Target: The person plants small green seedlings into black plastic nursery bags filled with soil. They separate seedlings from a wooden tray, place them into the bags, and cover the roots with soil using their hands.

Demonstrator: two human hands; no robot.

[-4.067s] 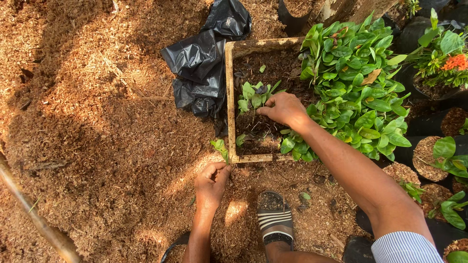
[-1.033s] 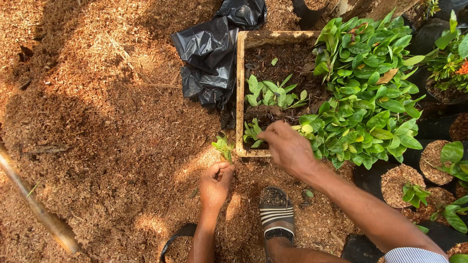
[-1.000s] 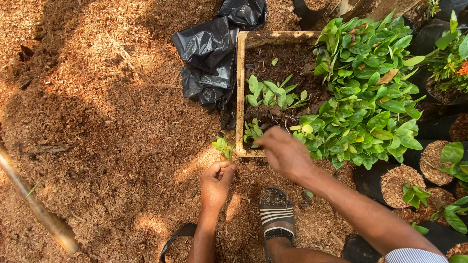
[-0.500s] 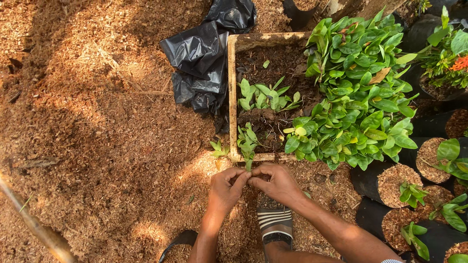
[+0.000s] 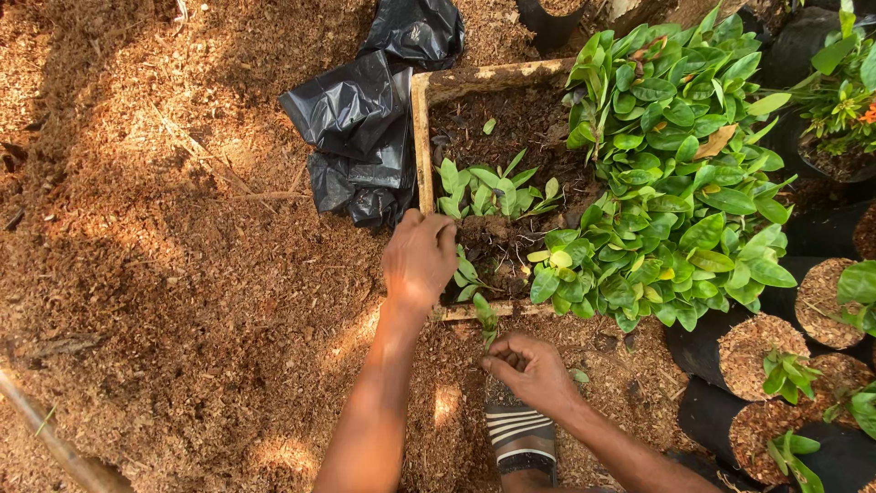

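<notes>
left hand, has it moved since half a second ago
Yes. The left hand has gone up from beside the right hand to the wooden tray edge.

Outdoor ground of reddish sawdust [image 5: 164, 274] under dappled sunlight, crumpled black plastic bags [image 5: 365, 119] and potted plants [image 5: 803, 365] around.

We saw sawdust-strewn ground [image 5: 164, 301]. On it lay a wooden seedling frame [image 5: 422, 137], crumpled black bags [image 5: 356, 119], filled black pots [image 5: 748, 342] and a stick [image 5: 55, 447].
</notes>
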